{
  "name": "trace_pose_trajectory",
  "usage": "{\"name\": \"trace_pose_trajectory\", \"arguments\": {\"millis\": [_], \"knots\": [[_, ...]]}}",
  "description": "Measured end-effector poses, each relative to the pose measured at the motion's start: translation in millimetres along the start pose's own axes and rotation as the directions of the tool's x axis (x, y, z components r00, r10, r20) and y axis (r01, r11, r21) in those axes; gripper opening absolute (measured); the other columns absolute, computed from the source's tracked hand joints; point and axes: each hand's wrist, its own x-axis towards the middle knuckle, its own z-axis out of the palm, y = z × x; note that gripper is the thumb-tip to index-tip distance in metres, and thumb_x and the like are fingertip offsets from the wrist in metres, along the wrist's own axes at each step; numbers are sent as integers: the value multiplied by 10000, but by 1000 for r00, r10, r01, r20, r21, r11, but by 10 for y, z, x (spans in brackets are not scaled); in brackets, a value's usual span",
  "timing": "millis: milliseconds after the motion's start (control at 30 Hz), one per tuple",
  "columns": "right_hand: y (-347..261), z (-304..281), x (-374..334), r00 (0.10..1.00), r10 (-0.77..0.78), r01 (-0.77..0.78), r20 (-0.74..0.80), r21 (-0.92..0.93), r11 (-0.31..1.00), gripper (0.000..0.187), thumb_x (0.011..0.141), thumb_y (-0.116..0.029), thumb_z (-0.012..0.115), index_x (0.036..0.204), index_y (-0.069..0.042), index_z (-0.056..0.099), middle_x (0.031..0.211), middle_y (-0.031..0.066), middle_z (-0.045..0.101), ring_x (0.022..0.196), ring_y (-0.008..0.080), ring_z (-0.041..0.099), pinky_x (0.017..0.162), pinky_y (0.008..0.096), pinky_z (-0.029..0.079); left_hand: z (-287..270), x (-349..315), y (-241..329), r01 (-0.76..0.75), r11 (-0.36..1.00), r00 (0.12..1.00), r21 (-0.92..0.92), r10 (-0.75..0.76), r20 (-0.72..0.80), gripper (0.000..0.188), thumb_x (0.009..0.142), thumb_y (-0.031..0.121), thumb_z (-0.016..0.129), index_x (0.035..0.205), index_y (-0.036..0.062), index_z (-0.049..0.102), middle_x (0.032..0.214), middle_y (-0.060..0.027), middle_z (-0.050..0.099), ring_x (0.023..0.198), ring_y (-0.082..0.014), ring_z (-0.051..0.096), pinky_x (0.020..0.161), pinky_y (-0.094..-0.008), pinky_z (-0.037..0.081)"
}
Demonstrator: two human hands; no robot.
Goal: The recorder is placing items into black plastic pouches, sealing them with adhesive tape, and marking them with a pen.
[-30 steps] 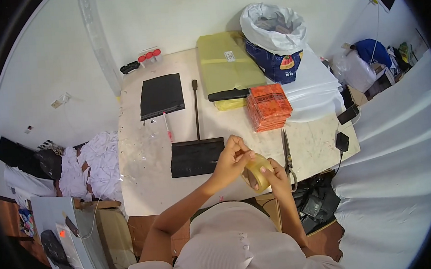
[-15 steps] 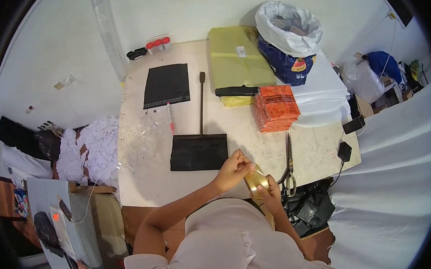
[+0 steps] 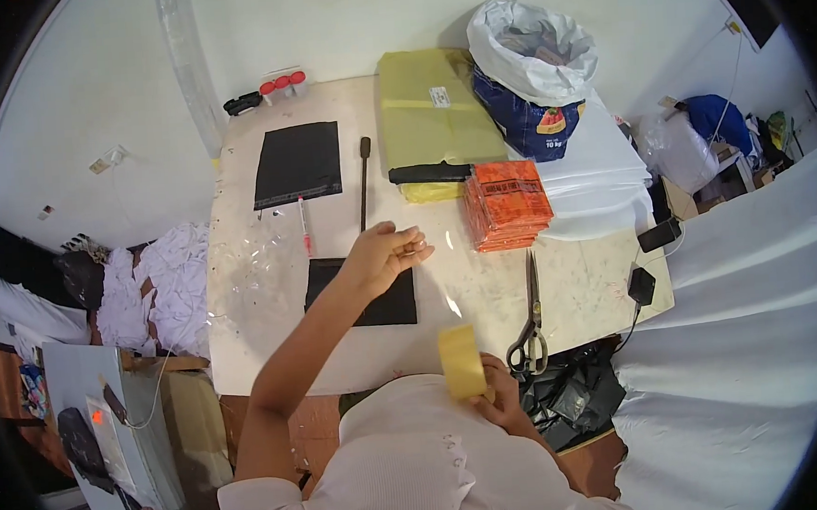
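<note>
**Clear tape pulled out across the table**

Yellowish and seen edge-on, the roll of tape sits low in the middle of the frame, gripped from below by the right hand, just above the person's chest. The left hand is raised toward the centre of the frame, fingers pinched together on what looks like the free end of a clear strip; a faint glinting band runs between the two hands, though the film itself is hard to make out.

Directly under the left hand lies a flat black bag on the pale table. Judging by this, the step in hand is drawing out a length of tape; the next move would call for keeping the strip taut and cutting it.

Scissors lie just right of the roll. Further up are a stack of orange packets, a second black bag, a yellow bundle and an open sack.
</note>
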Motion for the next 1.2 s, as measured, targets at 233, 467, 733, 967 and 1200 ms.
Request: {"name": "trace_pose_trajectory", "arguments": {"millis": [233,467,733,967,1200], "knots": [[36,-38,43,974,46,-28,-221,85,996,512,780,-482,593,755,29,578,803,153,589,905,311,538,981,476,328,187,280,76,76,997,996,12,-77,38,179,828,-40,548,753,35,404,818,-125,531,763,-204,568,915,-428,473],[-51,-96,242,897,441,-409,13,397,822,528,860,-400,538,1018,103,560,886,126,616,818,184,569,858,312,416,377,325,-60,170,983,982,68,-175,77,86,834,-18,551,839,-13,465,843,-111,541,802,-191,583,907,-416,489],[330,140,-48,857,504,-516,109,186,836,282,835,-56,587,1099,33,544,990,85,626,906,125,550,780,240,427,36,806,208,144,984,988,107,-136,-79,69,842,-46,510,894,-60,468,852,-128,520,823,-224,577,892,-396,507],[527,108,-139,889,440,-459,131,233,857,440,763,-31,659,1170,30,504,1175,136,555,1054,151,520,845,252,418,297,752,476,-32,967,994,252,5,109,96,842,14,548,861,12,453,879,-113,539,843,-214,593,816,-384,537],[606,54,148,601,796,-783,77,258,566,331,781,-179,660,1042,12,588,969,115,642,911,218,587,725,324,451,555,469,226,-264,829,959,494,168,230,250,837,54,566,805,102,322,852,-81,532,786,-177,600,674,-373,564]]}}
